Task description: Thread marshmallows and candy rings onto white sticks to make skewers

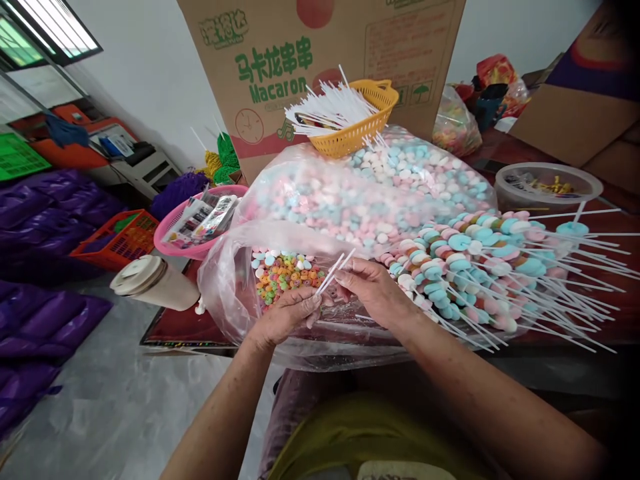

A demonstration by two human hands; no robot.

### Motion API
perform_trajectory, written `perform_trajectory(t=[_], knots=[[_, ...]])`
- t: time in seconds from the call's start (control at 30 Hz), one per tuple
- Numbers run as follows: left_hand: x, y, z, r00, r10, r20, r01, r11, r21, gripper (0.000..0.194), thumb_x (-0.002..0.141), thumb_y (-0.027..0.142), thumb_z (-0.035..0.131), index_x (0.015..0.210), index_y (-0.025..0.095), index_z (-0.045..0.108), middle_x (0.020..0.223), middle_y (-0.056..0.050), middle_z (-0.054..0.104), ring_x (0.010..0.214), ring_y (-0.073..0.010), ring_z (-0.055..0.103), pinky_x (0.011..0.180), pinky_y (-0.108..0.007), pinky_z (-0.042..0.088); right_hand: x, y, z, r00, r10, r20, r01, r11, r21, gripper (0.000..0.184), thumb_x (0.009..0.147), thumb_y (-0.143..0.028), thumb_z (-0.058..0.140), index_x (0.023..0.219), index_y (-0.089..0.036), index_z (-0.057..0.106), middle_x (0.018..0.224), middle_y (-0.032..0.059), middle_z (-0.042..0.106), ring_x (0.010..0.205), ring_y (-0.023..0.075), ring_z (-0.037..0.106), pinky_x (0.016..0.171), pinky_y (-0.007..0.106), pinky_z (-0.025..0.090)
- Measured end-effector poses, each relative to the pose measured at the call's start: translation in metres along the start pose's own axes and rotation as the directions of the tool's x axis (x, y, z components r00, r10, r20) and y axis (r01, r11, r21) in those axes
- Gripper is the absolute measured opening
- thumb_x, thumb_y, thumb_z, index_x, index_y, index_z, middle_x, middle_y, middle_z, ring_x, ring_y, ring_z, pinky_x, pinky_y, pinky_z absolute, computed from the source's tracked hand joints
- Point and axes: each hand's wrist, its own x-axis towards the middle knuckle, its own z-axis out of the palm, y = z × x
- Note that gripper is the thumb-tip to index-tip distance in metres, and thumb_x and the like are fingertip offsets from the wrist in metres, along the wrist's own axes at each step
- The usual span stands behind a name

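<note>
Two thin white sticks [329,275] slant up between my hands, just above an open clear plastic bag [225,287]. My left hand [293,310] is closed on their lower ends between thumb and fingers. The fingertips of my right hand [370,287] pinch the sticks higher up. Orange and green gummy rings [285,277] lie in the bag beneath my hands. Behind them, the bag is full of pink, white and blue marshmallows [325,200]. To the right of my right hand lies a pile of marshmallow skewers [470,260], their bare stick ends pointing right and toward me.
A yellow basket [350,138] of white sticks rests on the marshmallows, before a large cardboard box [270,40]. At left stand a pink basket [200,247] with packets and a lidded cup [160,283]. A round plastic tub [550,190] sits at right.
</note>
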Motion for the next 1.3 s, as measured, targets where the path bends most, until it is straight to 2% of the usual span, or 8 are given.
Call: perform_trajectory(t=[0.23, 0.33, 0.4, 0.53, 0.77, 0.93, 1.1, 1.3], knots=[[-0.002, -0.008, 0.005, 0.999, -0.03, 0.018, 0.031, 0.998, -0.059, 0.033, 0.083, 0.043, 0.053, 0.09, 0.013, 0.063, 0.048, 0.005, 0.041, 0.045, -0.0061, 0.032, 0.048, -0.021, 0.021, -0.015, -0.017, -0.016, 0.931, -0.288, -0.223, 0.149, 0.86, -0.488, 0.016, 0.082, -0.032, 0.054, 0.088, -0.018, 0.059, 0.075, 0.0021, 0.059, 0.065, 0.014, 0.054, 0.062, 0.03, 0.044], [-0.002, -0.005, 0.008, 0.998, -0.05, 0.034, 0.051, 0.997, -0.049, 0.035, 0.082, 0.045, 0.052, 0.089, 0.012, 0.063, 0.047, 0.005, 0.039, 0.044, -0.006, 0.031, 0.046, -0.021, 0.02, -0.021, -0.025, -0.025, 0.74, -0.672, 0.008, 0.265, 0.282, -0.922, 0.021, 0.083, -0.021, 0.051, 0.103, -0.017, 0.058, 0.1, 0.0099, 0.062, 0.094, 0.0216, 0.055, 0.087, 0.041, 0.041], [-0.001, -0.001, 0.01, 0.996, -0.061, 0.071, 0.064, 0.997, -0.039, 0.037, 0.082, 0.046, 0.052, 0.089, 0.012, 0.063, 0.047, 0.006, 0.037, 0.043, -0.0062, 0.031, 0.045, -0.021, 0.019, -0.023, -0.026, -0.028, 0.715, -0.617, 0.331, 0.343, -0.103, -0.934, 0.026, 0.085, -0.013, 0.045, 0.109, -0.014, 0.056, 0.1, 0.0115, 0.063, 0.102, 0.0233, 0.053, 0.095, 0.045, 0.034], [0.003, 0.007, 0.01, 0.996, -0.079, 0.04, 0.074, 0.989, 0.125, 0.039, 0.084, 0.048, 0.044, 0.081, 0.013, 0.061, 0.051, 0.004, 0.041, 0.045, -0.0071, 0.032, 0.047, -0.021, 0.024, -0.032, -0.02, -0.042, 0.736, -0.374, 0.564, 0.443, -0.364, -0.819, 0.033, 0.083, -0.004, 0.039, 0.112, -0.008, 0.055, 0.077, 0.009, 0.064, 0.079, 0.0213, 0.056, 0.083, 0.041, 0.04], [0.011, 0.014, 0.005, 0.982, 0.158, -0.102, -0.025, 0.649, 0.761, 0.02, 0.079, 0.035, 0.054, 0.082, 0.019, 0.064, 0.084, -0.005, 0.06, 0.082, -0.0189, 0.052, 0.074, -0.03, 0.04, -0.075, -0.031, -0.094, 0.969, -0.105, 0.224, 0.23, 0.047, -0.972, 0.019, 0.079, -0.011, 0.041, 0.08, -0.022, 0.056, 0.071, 0.0115, 0.063, 0.064, 0.0222, 0.056, 0.058, 0.034, 0.039], [0.013, 0.045, 0.009, 0.988, 0.117, -0.102, -0.055, 0.879, 0.473, 0.026, 0.079, 0.038, 0.057, 0.089, 0.016, 0.066, 0.076, -0.003, 0.061, 0.069, -0.0145, 0.053, 0.064, -0.026, 0.042, -0.075, -0.038, -0.067, 0.994, 0.062, 0.088, 0.047, 0.486, -0.873, 0.019, 0.087, -0.027, 0.035, 0.074, -0.023, 0.048, 0.064, 0.0025, 0.06, 0.058, 0.016, 0.054, 0.054, 0.027, 0.039], [0.011, 0.039, 0.039, 0.963, 0.114, -0.246, -0.16, 0.972, -0.174, 0.033, 0.068, 0.041, 0.069, 0.089, 0.015, 0.066, 0.062, 0.001, 0.059, 0.047, -0.0063, 0.044, 0.045, -0.02, 0.035, -0.073, -0.028, -0.05, 0.987, 0.085, 0.136, 0.065, 0.56, -0.826, 0.021, 0.089, -0.029, 0.034, 0.078, -0.022, 0.05, 0.064, 0.0002, 0.058, 0.058, 0.0137, 0.052, 0.054, 0.024, 0.038], [0.024, 0.031, 0.029, 0.959, 0.127, -0.253, -0.16, 0.981, -0.114, 0.034, 0.071, 0.044, 0.065, 0.083, 0.013, 0.065, 0.059, 0.0, 0.059, 0.043, -0.0055, 0.041, 0.043, -0.02, 0.033, -0.041, -0.028, -0.02, 0.981, 0.02, 0.192, 0.163, 0.448, -0.879, 0.021, 0.09, -0.024, 0.033, 0.088, -0.021, 0.053, 0.069, 0.0028, 0.059, 0.061, 0.0156, 0.052, 0.056, 0.026, 0.035]])
